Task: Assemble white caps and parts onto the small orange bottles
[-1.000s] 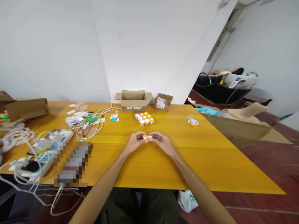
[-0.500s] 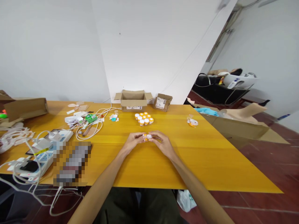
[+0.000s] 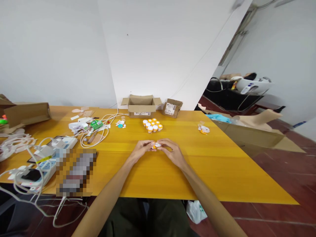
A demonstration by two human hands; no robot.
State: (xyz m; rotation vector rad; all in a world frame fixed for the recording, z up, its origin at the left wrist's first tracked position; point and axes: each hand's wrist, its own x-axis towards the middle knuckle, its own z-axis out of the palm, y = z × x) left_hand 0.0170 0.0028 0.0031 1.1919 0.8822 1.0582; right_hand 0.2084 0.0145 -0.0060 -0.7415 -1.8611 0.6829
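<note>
Both hands meet over the middle of the table, holding one small orange-and-white jar (image 3: 156, 145) between their fingertips. My left hand (image 3: 140, 150) pinches its left end, and my right hand (image 3: 172, 152) closes on its right end. The jar appears to lie on its side, with a printed white part facing up; fingers cover both ends. Just beyond the hands stands a cluster of several similar small orange jars (image 3: 153, 125) with white lids, packed close together.
Behind the jars are an open cardboard box (image 3: 141, 108) and a smaller tilted box (image 3: 172, 108). Loose lids and clear pieces (image 3: 203, 129) lie at the right, more small parts (image 3: 120, 124) at the left. Cables, a power strip (image 3: 53, 158) and a blurred-out phone (image 3: 79, 172) occupy the left side.
The jar has turned slightly between my fingers, so its printed part shows at a different angle. Both hands stay in nearly the same place.
</note>
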